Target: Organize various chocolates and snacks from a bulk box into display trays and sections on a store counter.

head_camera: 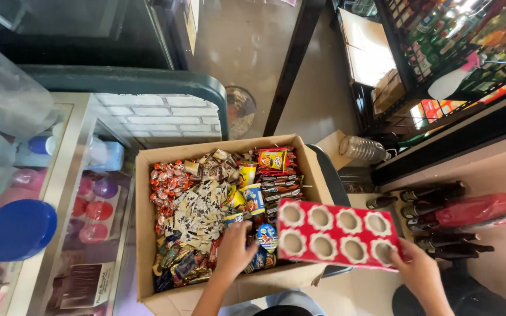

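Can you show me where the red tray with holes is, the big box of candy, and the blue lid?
red tray (336, 234), head view, on its top between the holes.
cardboard box (143, 234), head view, on its left wall.
blue lid (19, 229), head view, on its flat top.

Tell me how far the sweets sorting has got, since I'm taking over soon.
Done: the brown cardboard box already brims with wrapped sweets. In hand: the left hand reaches among the packets near its front, and the right hand holds the red cardboard tray with eight round holes. Left: every hole looks unfilled.
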